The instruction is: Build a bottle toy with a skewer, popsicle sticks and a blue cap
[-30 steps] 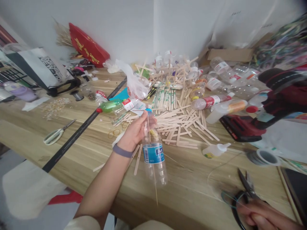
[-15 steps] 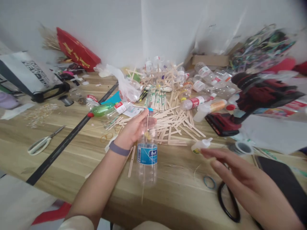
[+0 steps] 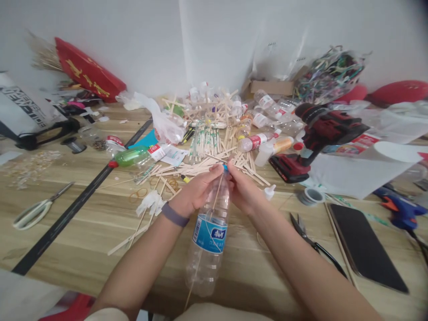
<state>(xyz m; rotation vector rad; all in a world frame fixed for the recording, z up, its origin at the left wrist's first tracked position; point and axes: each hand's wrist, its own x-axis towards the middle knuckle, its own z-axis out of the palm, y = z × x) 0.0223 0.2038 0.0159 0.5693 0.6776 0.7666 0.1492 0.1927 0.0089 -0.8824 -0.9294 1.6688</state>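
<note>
A clear plastic bottle point(image 3: 209, 234) with a blue label and blue cap is tilted, its base towards me, above the table's front edge. My left hand point(image 3: 199, 191) is closed around the bottle's neck from the left. From the other side my right hand point(image 3: 242, 187) is closed at the cap, its thumb close to the left thumb. A thin wooden stick point(image 3: 216, 196) runs lengthwise along the bottle and pokes out past its base. Another thin stick point(image 3: 216, 158) crosses just beyond the cap; whether fingers hold it, I cannot tell.
Flat wooden sticks point(image 3: 190, 168) and several bottles point(image 3: 256, 141) are heaped behind my hands. A power drill point(image 3: 321, 138) stands at right, near black-handled scissors point(image 3: 310, 238), a phone point(image 3: 366, 245) and a blue glue gun point(image 3: 403, 207). White-handled scissors point(image 3: 36, 211) lie at left.
My right hand has come in from the right and closed at the bottle's cap. The bottle has tilted, its base nearer to me. The camera view has shifted to the right.
</note>
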